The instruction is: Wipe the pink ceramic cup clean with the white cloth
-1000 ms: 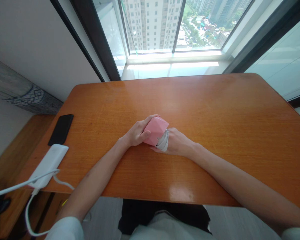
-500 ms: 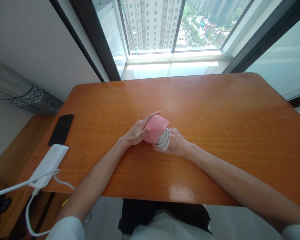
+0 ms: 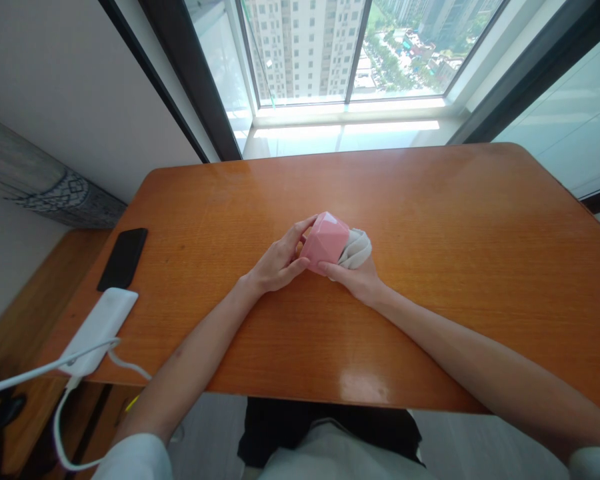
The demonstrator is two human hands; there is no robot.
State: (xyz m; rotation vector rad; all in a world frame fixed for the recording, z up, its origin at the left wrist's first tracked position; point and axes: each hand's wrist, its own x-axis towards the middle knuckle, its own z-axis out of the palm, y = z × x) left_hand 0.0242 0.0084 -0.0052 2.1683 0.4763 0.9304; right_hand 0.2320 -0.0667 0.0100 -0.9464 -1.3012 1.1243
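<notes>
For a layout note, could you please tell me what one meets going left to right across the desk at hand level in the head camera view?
phone → left hand → pink faceted object → white bundle → right forearm

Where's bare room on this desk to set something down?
Bare desk wood lies right of the right hand and beyond the pink faceted object; it's crowded by the phone and power bank, at left.

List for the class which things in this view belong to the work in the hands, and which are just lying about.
In use: left hand, right hand, pink faceted object, crumpled white material.
Lying about: black smartphone, white power bank, white cable.
</notes>
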